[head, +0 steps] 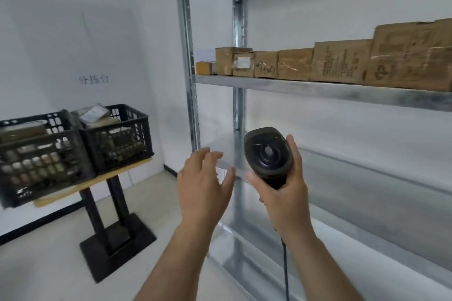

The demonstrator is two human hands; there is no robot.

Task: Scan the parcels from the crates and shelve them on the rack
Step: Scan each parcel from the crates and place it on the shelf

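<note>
My right hand (pixel 286 193) grips a black handheld barcode scanner (pixel 267 154) by its handle, in front of the metal rack (pixel 318 91); its cable hangs down past my wrist. My left hand (pixel 204 187) is beside it, fingers spread and relaxed, holding nothing. A row of several brown cardboard parcels (pixel 342 61) stands on the rack's upper shelf. At the left, two black plastic crates (pixel 73 151) hold more parcels.
The crates sit on a wooden-topped stand (pixel 115 227) with black legs and a base plate, against a white wall bearing handwritten characters. The rack's lower shelves (pixel 367 178) hold nothing in view. Pale floor lies between stand and rack.
</note>
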